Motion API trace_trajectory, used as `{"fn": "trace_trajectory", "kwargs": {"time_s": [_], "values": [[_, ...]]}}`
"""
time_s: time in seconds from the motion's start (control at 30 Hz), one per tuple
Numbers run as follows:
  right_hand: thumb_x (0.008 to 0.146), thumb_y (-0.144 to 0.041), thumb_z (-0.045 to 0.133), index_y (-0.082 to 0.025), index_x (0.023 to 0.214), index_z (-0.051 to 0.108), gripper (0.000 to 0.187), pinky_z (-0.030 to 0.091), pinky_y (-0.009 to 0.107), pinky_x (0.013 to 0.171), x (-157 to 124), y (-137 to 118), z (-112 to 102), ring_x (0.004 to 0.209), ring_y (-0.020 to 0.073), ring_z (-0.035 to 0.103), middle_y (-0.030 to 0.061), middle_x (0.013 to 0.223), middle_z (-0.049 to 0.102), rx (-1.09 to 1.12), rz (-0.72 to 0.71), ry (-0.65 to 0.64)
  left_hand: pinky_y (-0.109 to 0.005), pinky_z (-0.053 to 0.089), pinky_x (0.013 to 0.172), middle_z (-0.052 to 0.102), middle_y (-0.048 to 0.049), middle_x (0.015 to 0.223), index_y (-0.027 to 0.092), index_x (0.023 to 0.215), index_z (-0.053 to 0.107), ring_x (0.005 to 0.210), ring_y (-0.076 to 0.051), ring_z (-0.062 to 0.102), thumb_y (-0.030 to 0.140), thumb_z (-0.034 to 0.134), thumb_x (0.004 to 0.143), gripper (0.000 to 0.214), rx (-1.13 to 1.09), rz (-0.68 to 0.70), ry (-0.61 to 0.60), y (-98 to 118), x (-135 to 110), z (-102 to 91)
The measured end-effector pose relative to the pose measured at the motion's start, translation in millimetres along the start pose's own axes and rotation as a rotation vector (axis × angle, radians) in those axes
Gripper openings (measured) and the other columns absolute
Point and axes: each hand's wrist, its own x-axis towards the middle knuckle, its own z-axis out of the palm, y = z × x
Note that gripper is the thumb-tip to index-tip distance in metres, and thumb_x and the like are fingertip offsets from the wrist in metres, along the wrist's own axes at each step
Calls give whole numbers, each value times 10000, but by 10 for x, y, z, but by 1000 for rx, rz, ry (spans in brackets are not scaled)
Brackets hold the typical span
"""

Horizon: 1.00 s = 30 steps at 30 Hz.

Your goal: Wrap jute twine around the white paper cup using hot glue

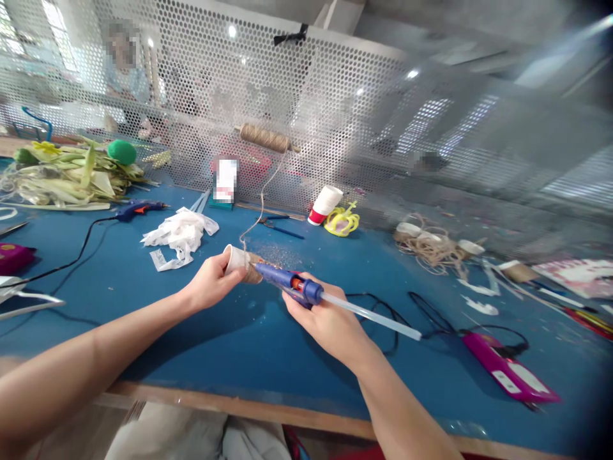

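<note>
My left hand (214,281) grips a white paper cup (235,259) lying on its side, its lower part wrapped in brown twine. In my right hand (330,319) is a blue hot glue gun (287,280) with a long clear glue stick (373,315) sticking out of its back. The gun's nozzle points at the wrapped part of the cup and looks to be at its surface; whether glue is coming out I cannot tell. A strand of twine (262,204) runs from the cup up to a twine spool (264,137) at the perforated metal screen.
Beyond my hands are crumpled white plastic strips (179,231), blue-handled pliers (282,229), stacked paper cups (325,204) and a yellow crown-shaped piece (343,221). Corn husks (71,176) and another glue gun (138,209) lie left. A purple power strip (507,367) with cords and loose twine (433,252) lie right.
</note>
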Motion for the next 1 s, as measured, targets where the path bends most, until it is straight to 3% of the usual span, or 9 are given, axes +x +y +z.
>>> {"fn": "trace_trajectory", "kwargs": {"time_s": [0.3, 0.47, 1.0], "values": [[806, -264, 508, -195, 771, 540, 84, 421, 238, 580, -6, -28, -24, 575, 140, 543, 15, 668, 612, 6, 25, -6, -243, 452, 634, 637, -37, 826, 113, 941, 625, 674, -139, 558, 302, 474, 788, 286, 113, 22, 5, 70, -18, 11], [801, -258, 511, -190, 757, 552, 90, 417, 243, 563, -13, -39, -15, 554, 139, 528, 8, 644, 595, 11, 46, -47, -244, 469, 661, 649, -39, 845, 122, 927, 618, 720, -154, 585, 292, 495, 778, 258, 65, 22, 22, 43, 0, 7], [802, -253, 516, -204, 773, 544, 63, 433, 243, 591, -23, -25, -15, 583, 148, 569, 13, 677, 624, 5, 24, -6, -252, 470, 653, 638, -30, 780, 132, 871, 592, 727, -163, 581, 299, 516, 759, 215, 29, 7, 0, 27, -8, 4]]}}
